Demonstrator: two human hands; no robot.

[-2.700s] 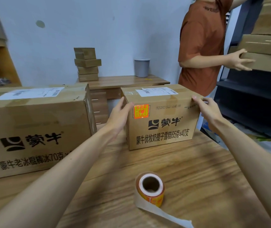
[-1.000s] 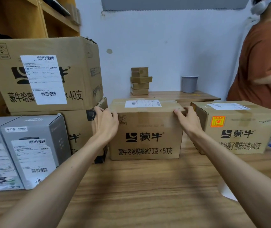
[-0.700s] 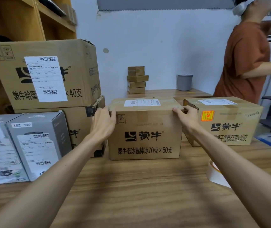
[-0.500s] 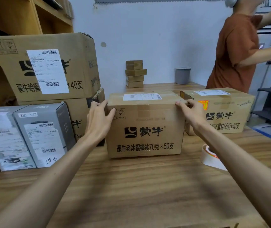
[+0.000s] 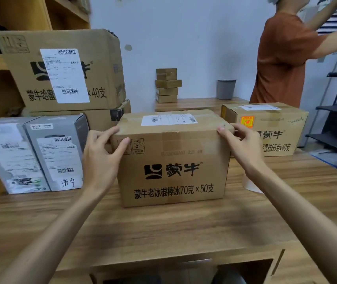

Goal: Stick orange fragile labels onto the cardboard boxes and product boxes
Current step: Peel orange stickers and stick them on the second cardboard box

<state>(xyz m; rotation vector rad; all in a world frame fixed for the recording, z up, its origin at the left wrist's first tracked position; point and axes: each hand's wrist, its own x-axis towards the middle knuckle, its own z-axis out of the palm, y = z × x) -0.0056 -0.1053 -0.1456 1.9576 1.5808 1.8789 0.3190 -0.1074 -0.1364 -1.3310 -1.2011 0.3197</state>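
A brown cardboard box [image 5: 173, 160] with black print and a white shipping slip on top stands in the middle of the wooden table [image 5: 163, 226]. My left hand [image 5: 102, 158] grips its upper left corner, thumb on the front face. My right hand [image 5: 243, 144] grips the upper right corner. No orange label shows on its front. Behind it to the right stands a second cardboard box [image 5: 276, 128] with an orange fragile label [image 5: 247, 121] on its front. The label roll [image 5: 249, 184] is mostly hidden behind my right forearm.
Two grey product boxes [image 5: 34, 154] stand at the left, with two stacked cardboard boxes [image 5: 65, 70] behind them. A person in an orange shirt [image 5: 282, 58] reaches toward dark shelving at the right. Small stacked boxes [image 5: 166, 85] and a grey cup [image 5: 226, 89] sit on a back desk.
I let go of the labelled box and took hold of the unlabelled one. That box has slid toward me and to the middle of the table.
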